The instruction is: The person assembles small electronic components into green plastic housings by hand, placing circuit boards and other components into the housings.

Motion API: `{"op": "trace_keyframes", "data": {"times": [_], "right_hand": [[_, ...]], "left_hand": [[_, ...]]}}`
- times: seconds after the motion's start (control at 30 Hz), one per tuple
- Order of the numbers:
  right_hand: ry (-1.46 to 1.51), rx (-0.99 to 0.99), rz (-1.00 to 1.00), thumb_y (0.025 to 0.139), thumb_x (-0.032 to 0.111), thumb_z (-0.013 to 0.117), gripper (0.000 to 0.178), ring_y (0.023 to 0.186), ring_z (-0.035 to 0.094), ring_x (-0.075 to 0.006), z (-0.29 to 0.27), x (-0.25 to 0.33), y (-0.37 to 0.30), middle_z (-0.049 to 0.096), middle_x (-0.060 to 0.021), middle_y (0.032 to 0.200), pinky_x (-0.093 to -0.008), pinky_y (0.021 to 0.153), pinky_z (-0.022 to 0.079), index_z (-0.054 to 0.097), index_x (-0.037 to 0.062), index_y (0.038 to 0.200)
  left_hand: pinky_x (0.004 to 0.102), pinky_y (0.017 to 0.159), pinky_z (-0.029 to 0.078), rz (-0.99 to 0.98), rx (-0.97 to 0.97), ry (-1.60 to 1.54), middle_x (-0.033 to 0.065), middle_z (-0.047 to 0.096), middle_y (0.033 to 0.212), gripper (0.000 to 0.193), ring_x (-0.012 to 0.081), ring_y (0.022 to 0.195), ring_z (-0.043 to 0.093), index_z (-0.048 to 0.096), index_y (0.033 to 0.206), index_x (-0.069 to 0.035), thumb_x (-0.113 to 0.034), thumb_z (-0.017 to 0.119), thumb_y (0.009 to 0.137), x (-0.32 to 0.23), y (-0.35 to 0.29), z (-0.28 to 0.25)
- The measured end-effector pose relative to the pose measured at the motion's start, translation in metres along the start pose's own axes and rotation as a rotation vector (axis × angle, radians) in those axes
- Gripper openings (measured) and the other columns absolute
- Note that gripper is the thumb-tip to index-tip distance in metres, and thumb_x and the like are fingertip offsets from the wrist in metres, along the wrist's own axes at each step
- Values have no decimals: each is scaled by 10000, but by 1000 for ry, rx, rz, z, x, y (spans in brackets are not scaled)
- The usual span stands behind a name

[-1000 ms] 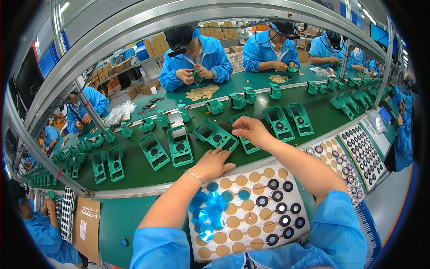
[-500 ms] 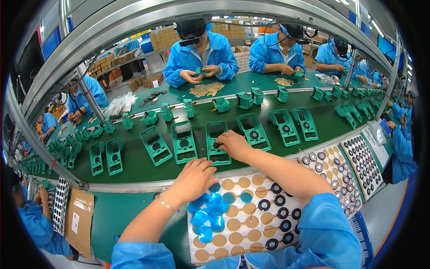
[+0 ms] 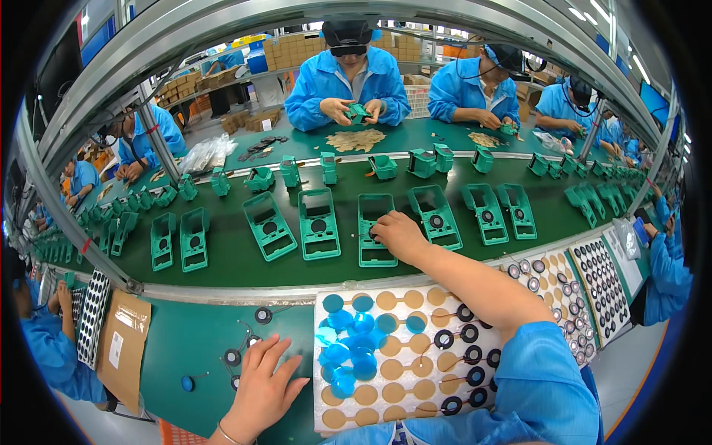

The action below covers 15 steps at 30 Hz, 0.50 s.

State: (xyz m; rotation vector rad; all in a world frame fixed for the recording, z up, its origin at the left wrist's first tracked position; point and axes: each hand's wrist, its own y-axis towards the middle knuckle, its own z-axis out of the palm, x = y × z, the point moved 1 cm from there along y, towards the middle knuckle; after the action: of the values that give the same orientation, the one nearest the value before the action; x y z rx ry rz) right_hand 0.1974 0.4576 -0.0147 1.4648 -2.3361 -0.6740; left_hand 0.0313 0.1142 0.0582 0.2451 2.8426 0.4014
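right sleeve (image 3: 535,371): bright blue, creased | left hand (image 3: 263,387): bare, thin bracelet (image 3: 227,434) at wrist | right hand (image 3: 399,236): bare

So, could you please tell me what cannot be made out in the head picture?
In the head view:
- Black disc over the housing: mostly covered by the right hand; its seating is unclear.
- Small disc on the table: partly hidden by the left hand.
- White sheet: right side covered by the sleeve.
- Orange crate: cut off by the lower edge.
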Motion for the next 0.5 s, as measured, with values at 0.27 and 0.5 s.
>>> {"op": "trace_keyframes", "data": {"times": [0.27, 0.5], "right_hand": [[-36, -12, -21, 720, 131, 627, 116, 856, 523, -225, 5, -1, -4, 583, -51, 846, -339, 763, 424, 623, 94, 829], [-129, 4, -21, 740, 94, 577, 117, 856, 513, -247, 8, 1, -8, 573, -67, 833, -345, 762, 422, 617, 58, 844]], "left_hand": [[486, 926, 346, -100, -91, -17, 149, 496, 1151, 307, 338, 1138, 422, 605, 953, -18, -141, 708, 691, 4, -16, 22], [478, 912, 359, -98, -161, 2, 122, 516, 1126, 268, 337, 1110, 447, 613, 915, -37, -91, 703, 668, 3, -15, 36]]}}
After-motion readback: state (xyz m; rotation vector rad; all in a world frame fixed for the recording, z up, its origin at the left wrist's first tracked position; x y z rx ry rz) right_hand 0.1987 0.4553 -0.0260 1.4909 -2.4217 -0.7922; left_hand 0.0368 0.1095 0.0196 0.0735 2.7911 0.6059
